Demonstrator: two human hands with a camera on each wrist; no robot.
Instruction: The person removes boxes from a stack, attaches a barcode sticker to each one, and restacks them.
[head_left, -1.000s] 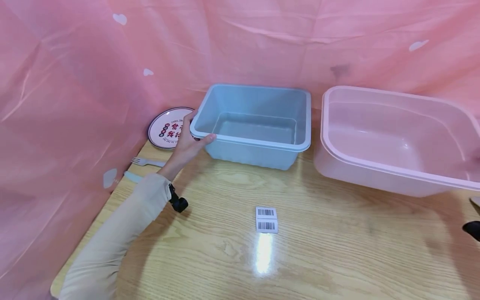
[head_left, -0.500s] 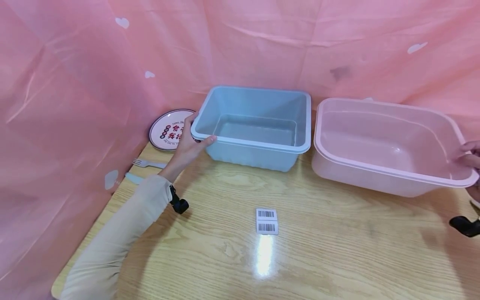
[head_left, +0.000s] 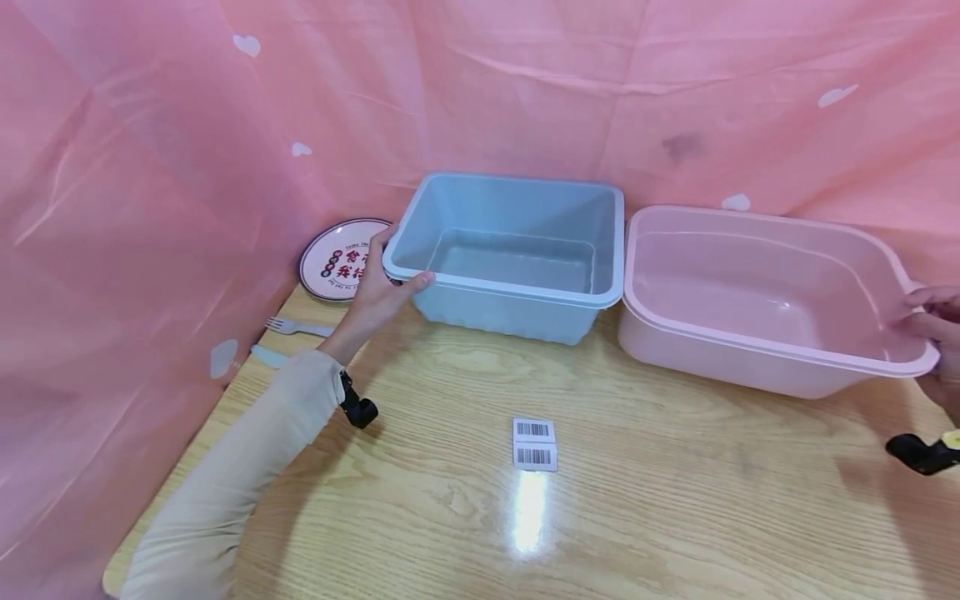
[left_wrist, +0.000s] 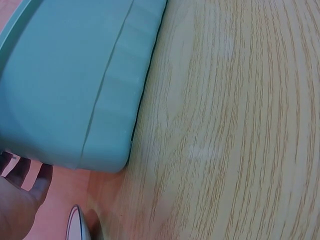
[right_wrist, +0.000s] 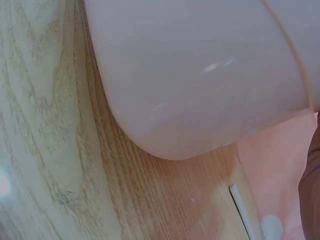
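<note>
Evidently smooth moulded plastic, the pale pink rectangular basin (head_left: 750, 287) has broad rounded corners, a thick lipped rim and a faint ridge running round its inner wall; a small glint sits on its floor. It stands upright at the right of the head view. Close on its left, in the upper middle, is the grey-blue rectangular plastic basin (head_left: 506, 250) – tighter at the corners, with a rippled lower edge – and the two rims meet in the picture, though I cannot tell whether they touch.

The right hand (head_left: 937, 337), cut by the right edge of the frame, pinches the pink rim near its front corner. The left hand (head_left: 378, 292) grips the blue basin's left end, thumb laid over the front rim, fingers bent against the outer wall.

Beneath lies a glossy, straight-grained wooden tabletop (head_left: 450, 417) bearing a small white card with two barcodes (head_left: 534, 444) at lower centre. Left of the blue basin are a round white dark-rimmed plate (head_left: 330, 271) and a pale fork (head_left: 292, 326); creased pink cloth with white hearts (head_left: 525, 92) hangs behind.

Compared with a second ago, the pink basin has shifted left, closing the gap – the blue one has barely moved.
</note>
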